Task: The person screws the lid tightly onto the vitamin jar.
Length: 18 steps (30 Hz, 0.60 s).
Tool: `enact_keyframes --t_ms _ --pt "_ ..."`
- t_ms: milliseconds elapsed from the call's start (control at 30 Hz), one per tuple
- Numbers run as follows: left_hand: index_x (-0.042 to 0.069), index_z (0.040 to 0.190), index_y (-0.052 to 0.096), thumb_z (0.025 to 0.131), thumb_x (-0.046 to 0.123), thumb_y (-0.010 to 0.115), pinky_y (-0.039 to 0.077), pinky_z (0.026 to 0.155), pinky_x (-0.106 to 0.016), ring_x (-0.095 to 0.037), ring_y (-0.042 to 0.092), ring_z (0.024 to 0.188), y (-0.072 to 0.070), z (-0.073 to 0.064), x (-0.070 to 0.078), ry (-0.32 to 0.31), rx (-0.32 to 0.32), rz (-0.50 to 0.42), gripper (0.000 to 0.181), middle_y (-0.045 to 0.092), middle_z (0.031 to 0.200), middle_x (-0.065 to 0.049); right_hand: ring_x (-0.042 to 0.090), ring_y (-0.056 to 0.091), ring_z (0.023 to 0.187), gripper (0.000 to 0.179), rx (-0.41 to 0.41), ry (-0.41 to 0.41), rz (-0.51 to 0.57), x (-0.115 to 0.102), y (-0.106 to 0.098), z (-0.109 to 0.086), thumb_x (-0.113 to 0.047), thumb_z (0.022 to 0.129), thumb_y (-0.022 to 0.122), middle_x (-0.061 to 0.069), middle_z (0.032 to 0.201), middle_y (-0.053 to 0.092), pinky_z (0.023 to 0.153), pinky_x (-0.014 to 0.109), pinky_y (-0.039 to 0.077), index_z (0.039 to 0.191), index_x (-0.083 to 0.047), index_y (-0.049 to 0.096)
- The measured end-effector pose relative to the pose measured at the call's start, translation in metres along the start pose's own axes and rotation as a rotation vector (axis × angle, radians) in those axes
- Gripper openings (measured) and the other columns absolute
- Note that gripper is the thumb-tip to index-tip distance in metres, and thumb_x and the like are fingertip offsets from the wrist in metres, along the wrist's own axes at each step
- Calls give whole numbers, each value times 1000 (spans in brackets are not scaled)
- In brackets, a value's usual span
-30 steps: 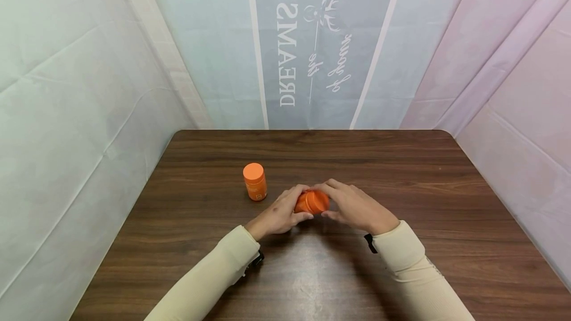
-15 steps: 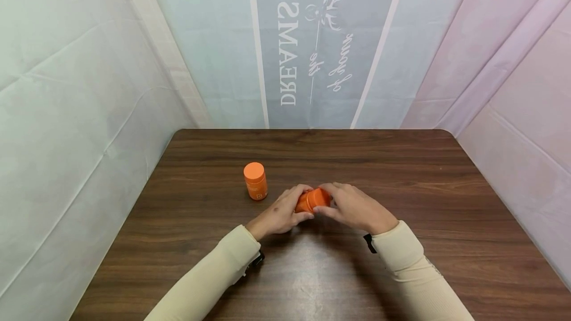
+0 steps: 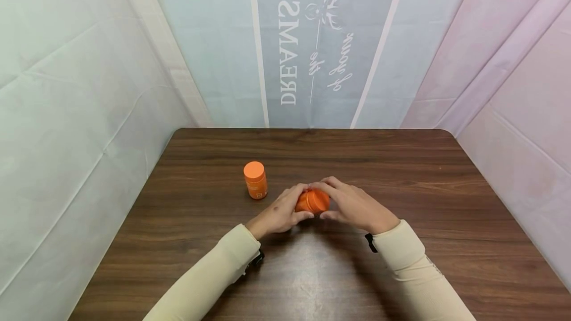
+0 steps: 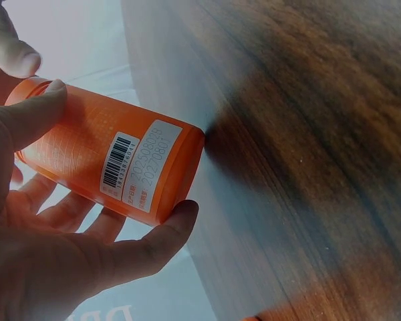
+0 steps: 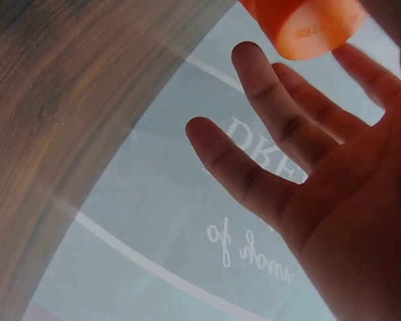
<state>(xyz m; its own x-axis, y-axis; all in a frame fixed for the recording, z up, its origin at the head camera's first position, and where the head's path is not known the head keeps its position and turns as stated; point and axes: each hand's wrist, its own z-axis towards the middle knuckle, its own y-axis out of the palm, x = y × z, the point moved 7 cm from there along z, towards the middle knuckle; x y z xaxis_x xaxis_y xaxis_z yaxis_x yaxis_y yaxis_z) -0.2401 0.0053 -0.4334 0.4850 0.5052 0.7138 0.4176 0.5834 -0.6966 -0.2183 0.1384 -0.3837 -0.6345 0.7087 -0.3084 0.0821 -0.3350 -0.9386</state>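
In the head view my left hand grips an orange pill bottle by its body, tilted with its lid toward the right. The left wrist view shows the bottle between thumb and fingers, its barcode label outward and its base off the palm. Around the lid my right hand has its fingers spread loosely, the thumb apart from the lid. From the right wrist, the lid appears above several half-bent fingers; whether a fingertip touches it is hard to tell.
A second orange pill bottle stands upright on the dark wooden table, left of and beyond the hands. Pale cloth walls enclose the table at the back and both sides; the back cloth bears mirrored lettering.
Half a second ago the right thumb and fingers pressed on the lid; now they have spread away from it, as they stood one second ago. The left hand keeps its hold, nearly still.
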Motion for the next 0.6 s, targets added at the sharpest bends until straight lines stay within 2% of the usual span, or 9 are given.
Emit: enact_keyframes --t_ms 100,200,367,600 --pt "9 139 44 94 21 72 47 84 -32 -19 54 101 0 1 0 12 2 -18 55 55 121 -5 22 67 89 66 0 -22 -18 -1 0 -1 -15 81 86 2 126 58 77 38 55 139 -15 55" --pt "10 138 44 94 21 72 47 84 -33 -19 53 102 0 1 -1 12 5 -17 54 55 121 -5 21 67 85 63 -2 -22 -10 -1 -1 -1 -12 81 85 1 120 60 74 35 55 137 -14 57" --pt "10 138 44 94 22 72 47 86 -35 -20 52 105 0 0 0 8 6 -1 54 55 123 -5 17 63 76 58 -16 12 10 2 0 -1 -24 86 81 0 105 61 69 31 51 137 -12 56" --pt "12 138 44 94 24 72 47 85 -36 -21 51 106 1 -1 0 -12 -1 -2 53 55 125 -6 10 55 72 54 -57 96 33 7 4 0 -42 92 72 -2 94 63 65 29 47 129 -6 58"
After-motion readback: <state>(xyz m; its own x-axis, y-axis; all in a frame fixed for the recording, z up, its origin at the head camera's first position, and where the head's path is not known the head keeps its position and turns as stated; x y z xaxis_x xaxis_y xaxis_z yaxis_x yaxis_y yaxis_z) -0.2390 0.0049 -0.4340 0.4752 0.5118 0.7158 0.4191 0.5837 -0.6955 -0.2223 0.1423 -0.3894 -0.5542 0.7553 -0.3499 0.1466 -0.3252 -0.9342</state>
